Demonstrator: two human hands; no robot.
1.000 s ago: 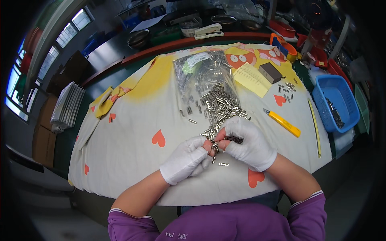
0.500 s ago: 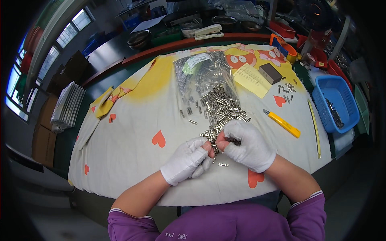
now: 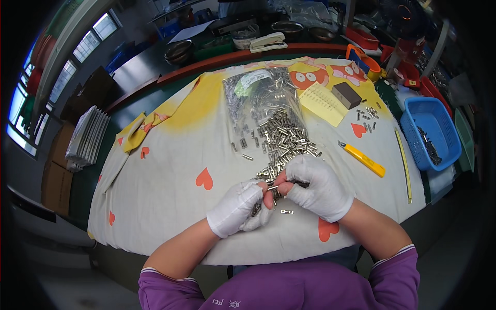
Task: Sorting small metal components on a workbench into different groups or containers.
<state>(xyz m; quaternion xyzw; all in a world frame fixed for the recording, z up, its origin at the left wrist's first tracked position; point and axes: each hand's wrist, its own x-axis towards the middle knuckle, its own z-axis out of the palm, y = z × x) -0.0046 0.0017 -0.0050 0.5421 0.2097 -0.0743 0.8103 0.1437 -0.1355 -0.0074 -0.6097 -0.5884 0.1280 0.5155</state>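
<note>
Head view: just below frame centre, my left hand (image 3: 238, 207) and right hand (image 3: 319, 187) meet, gloved fingertips pinched together on one small metal clip (image 3: 273, 187). Its long axis runs left to right between them. The clip pile (image 3: 285, 144) lies directly above, nearer my right hand.

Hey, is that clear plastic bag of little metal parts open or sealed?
Open. The clear plastic bag lies flat on the cloth, and metal parts spill from its near end in a heap toward the gloved hands.
</note>
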